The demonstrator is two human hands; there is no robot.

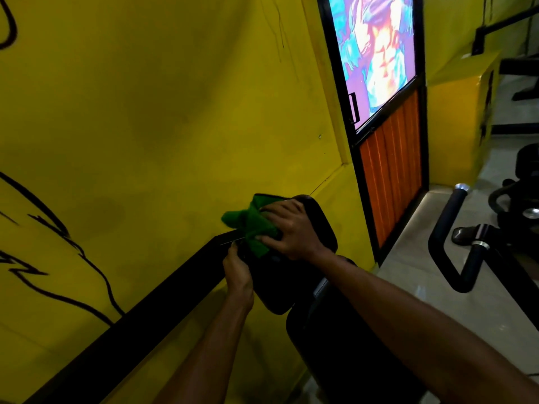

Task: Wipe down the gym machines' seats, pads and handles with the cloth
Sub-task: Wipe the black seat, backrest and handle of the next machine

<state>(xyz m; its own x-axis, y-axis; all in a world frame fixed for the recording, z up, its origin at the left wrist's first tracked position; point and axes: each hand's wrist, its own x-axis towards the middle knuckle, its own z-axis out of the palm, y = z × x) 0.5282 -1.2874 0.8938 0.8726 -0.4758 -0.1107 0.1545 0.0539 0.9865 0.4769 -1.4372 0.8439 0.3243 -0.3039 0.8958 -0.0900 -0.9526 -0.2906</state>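
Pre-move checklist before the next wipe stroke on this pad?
1. Cloth on the pad: ok, it lies on the pad's upper end.
2. Right hand on cloth: ok, it presses the cloth down.
3. Left hand steadying pad: ok, fingers are curled on its left edge.
4. Cloth clear of the black frame bar: cannot tell, a loose end hangs near the bar's tip.
5. Pad surface clean: cannot tell, too dark.
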